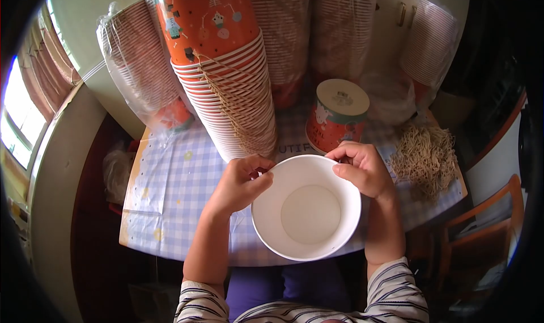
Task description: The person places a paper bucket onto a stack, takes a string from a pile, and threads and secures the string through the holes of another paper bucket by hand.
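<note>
A white paper bucket (310, 212) is tilted with its open mouth toward me, and its round bottom shows inside. My left hand (245, 182) pinches its rim at the upper left. At the upper right of the rim, my right hand (362, 169) grips it between thumb and fingers. Just behind my left hand rises a tall stack of nested orange buckets (226, 96), with beige cords hanging down its side. An orange bucket with a cream lid (341, 99) stands behind my right hand. To the right lies a heap of beige cords (424, 158).
Plastic-wrapped stacks of buckets (136, 62) line the back of the table, with another wrapped stack (429, 39) at the back right. A blue checked cloth (175, 192) covers the table. A wooden chair (481, 232) stands at the right, and a curtained window (25, 113) is at the left.
</note>
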A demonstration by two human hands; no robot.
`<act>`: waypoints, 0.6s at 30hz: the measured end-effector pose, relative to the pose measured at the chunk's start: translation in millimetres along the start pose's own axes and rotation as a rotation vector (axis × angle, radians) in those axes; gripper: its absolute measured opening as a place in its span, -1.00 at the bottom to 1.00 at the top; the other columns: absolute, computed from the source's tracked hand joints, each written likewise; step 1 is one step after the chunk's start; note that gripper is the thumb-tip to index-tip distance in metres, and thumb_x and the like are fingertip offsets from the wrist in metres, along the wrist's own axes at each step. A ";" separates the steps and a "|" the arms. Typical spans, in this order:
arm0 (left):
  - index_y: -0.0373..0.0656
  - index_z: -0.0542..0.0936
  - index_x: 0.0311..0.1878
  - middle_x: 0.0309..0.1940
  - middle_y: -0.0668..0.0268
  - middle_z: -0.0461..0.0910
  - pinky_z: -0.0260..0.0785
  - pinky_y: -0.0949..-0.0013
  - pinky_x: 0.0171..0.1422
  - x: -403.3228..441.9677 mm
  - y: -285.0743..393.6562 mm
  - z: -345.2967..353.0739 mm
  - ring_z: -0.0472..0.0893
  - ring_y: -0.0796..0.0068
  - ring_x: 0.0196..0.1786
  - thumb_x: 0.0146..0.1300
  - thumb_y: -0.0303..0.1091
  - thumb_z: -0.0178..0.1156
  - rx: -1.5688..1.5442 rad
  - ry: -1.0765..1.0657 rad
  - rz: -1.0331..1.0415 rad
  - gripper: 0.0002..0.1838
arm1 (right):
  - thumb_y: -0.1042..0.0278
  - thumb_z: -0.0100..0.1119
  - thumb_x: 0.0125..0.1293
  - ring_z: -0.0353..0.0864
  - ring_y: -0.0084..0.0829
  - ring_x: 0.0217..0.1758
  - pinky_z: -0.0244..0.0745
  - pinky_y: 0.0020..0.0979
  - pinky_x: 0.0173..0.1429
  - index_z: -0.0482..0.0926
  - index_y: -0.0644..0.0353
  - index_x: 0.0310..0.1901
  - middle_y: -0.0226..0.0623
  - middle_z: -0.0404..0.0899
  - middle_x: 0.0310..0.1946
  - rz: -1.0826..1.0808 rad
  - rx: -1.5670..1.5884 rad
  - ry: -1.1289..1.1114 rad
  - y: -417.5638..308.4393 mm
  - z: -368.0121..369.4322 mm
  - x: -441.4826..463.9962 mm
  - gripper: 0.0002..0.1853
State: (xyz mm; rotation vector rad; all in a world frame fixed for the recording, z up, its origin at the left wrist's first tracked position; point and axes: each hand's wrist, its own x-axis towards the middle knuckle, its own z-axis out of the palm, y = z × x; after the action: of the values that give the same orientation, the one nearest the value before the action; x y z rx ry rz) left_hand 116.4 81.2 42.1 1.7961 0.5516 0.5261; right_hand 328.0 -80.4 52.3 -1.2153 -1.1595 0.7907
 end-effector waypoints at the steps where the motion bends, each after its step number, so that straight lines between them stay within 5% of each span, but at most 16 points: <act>1: -0.40 0.63 -0.17 -0.43 0.30 0.62 0.42 0.50 -0.29 0.5 4.2 -0.1 0.53 0.63 -0.42 0.16 -0.45 0.17 0.084 -0.003 0.039 -0.77 | 0.51 0.16 0.20 0.51 -0.76 -0.43 0.42 -0.65 -0.37 0.59 0.42 -0.17 -0.40 0.61 -0.43 -0.008 -0.007 0.007 0.4 0.0 -0.3 -0.80; 18: -0.37 0.66 -0.19 -0.47 0.22 0.64 0.45 0.44 -0.31 8.4 22.4 6.1 0.57 0.56 -0.43 0.09 -0.43 0.14 0.315 0.008 0.021 -0.74 | 0.52 0.12 0.17 0.55 -0.72 -0.43 0.45 -0.62 -0.34 0.61 0.42 -0.20 -0.37 0.64 -0.43 0.012 -0.018 0.039 4.6 -2.8 3.3 -0.80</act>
State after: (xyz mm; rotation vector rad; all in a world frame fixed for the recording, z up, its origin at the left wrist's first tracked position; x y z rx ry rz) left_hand 129.1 75.9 62.7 2.1009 0.6493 0.4809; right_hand 332.1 -77.2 48.8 -1.2486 -1.1303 0.7637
